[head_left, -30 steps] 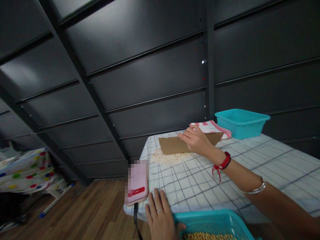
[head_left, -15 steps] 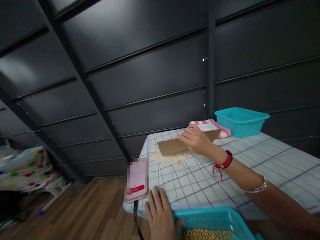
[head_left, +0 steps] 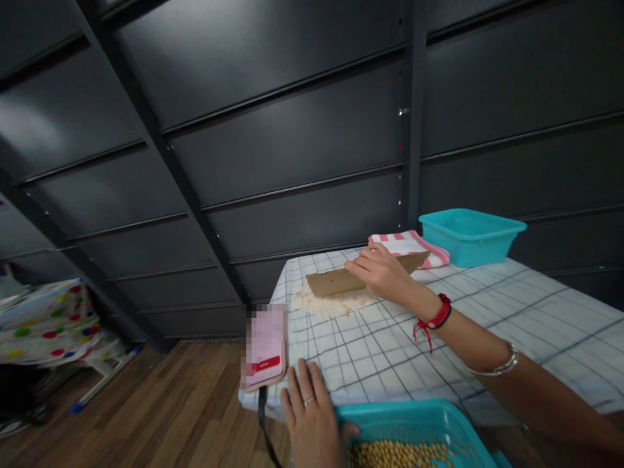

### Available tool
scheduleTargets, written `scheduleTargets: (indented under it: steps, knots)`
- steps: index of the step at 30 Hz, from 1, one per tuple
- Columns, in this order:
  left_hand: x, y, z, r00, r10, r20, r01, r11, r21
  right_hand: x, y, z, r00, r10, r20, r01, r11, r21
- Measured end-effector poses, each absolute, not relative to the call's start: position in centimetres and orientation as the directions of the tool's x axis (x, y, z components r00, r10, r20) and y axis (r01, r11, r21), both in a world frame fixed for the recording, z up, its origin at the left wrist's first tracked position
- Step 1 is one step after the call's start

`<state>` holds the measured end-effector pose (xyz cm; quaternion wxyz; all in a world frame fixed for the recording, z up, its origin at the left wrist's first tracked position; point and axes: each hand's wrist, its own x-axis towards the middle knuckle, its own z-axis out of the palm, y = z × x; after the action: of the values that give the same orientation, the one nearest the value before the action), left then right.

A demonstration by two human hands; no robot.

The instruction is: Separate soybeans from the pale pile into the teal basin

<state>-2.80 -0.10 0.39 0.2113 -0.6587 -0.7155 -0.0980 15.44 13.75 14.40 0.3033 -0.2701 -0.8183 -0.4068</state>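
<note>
My right hand (head_left: 380, 273) is closed on the top edge of a strip of brown cardboard (head_left: 336, 283), which stands tilted on the checked tablecloth. White rice-like grains (head_left: 336, 304) with a few yellowish bits lie spread along its near side. At the near table edge, my left hand (head_left: 314, 416) rests against the left side of a turquoise basin (head_left: 404, 409). Its fingers stretch forward over the cloth's edge, and its thumb hooks over the basin's rim. Yellow soybean-like beans (head_left: 400, 453) lie in this basin, whose near part is cut off by the frame.
A second turquoise basin (head_left: 472, 244) stands at the table's back right, beside a folded pink-and-white striped towel (head_left: 402, 244). A pink phone-like item (head_left: 266, 348), partly pixelated, lies at the left edge with a black strap (head_left: 263, 416). A dark panelled wall (head_left: 302, 143) rises behind.
The cardboard strip has tilted slightly and its lower edge has shifted back, showing more of the grains. My left hand stays at the basin. The view has shifted slightly.
</note>
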Motion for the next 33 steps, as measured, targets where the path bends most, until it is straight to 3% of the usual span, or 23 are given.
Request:
scheduleTargets:
  steps: [10,33]
  knots:
    - [-2.7,-0.2,0.9,-0.047,0.896,0.441,0.983,0.119,-0.137,16.6,13.2,15.5,-0.766,0.141,0.628,0.559,0.63,0.54]
    - [-2.5,-0.3,1.2,-0.05,0.895,0.444,0.986,0.114,-0.12,19.2,11.7,16.1,-0.758,0.222,0.613,0.579,0.661,0.477]
